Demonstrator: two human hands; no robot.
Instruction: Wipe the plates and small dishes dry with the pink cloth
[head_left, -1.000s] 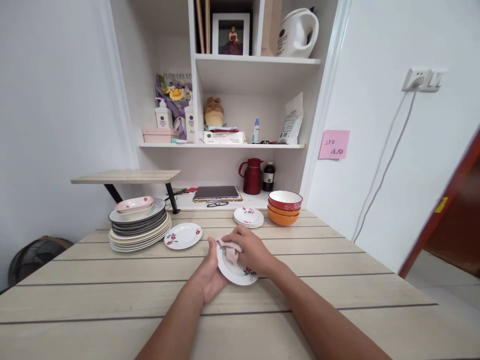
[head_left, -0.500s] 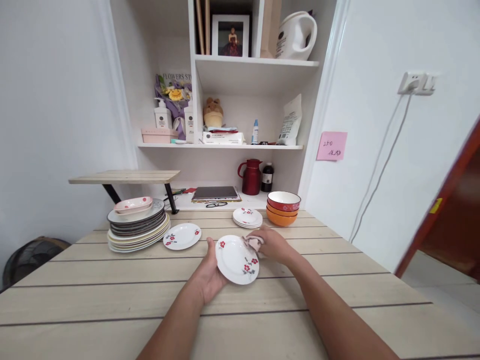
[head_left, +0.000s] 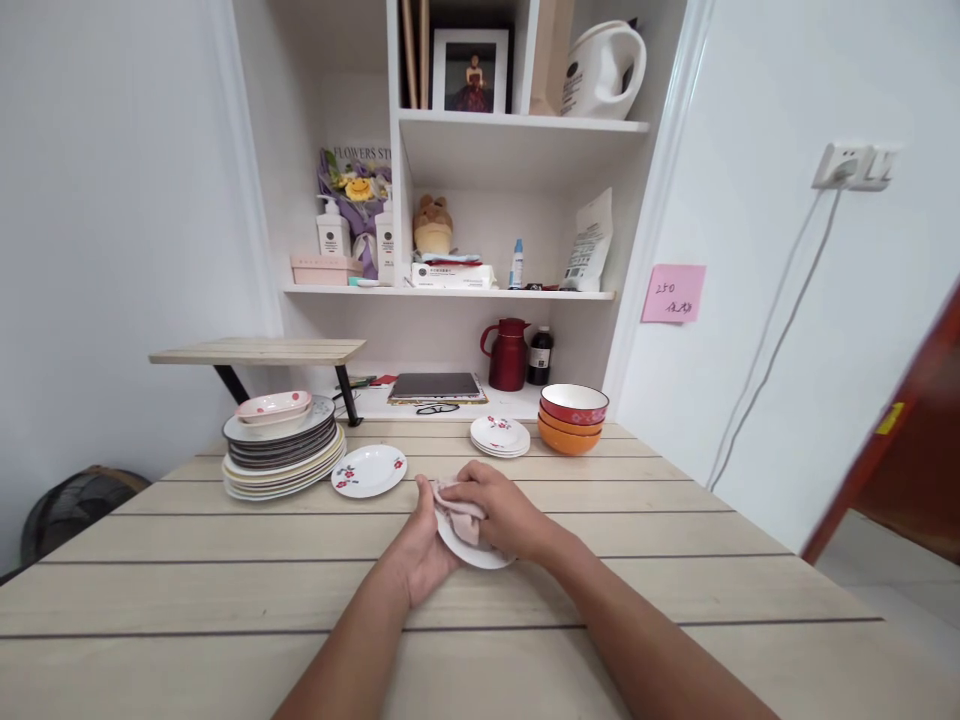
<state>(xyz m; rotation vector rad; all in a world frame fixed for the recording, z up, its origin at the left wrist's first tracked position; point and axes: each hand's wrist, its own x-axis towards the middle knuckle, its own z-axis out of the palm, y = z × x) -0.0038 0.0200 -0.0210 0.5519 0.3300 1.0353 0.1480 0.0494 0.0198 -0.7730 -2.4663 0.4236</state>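
Our planked table point(head_left: 187, 600) spreads beneath the grip. Left of it stand stacked plates point(head_left: 281, 455), a little dish point(head_left: 274, 410) on top, likely for balance; nearer lies a flowered plate point(head_left: 369, 472). Our left hand point(head_left: 421, 562) grips a small plate point(head_left: 481, 558), thumb at its rim, probably steadying it; our right hand point(head_left: 499, 508) clutches a bunched cloth point(head_left: 463, 520) against its face. Beyond, rightward, bowls point(head_left: 571, 430) nest, seemingly saving room.

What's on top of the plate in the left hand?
A pale pink cloth, under the right hand's fingers. Both cover much of the plate; any pattern there is hidden.
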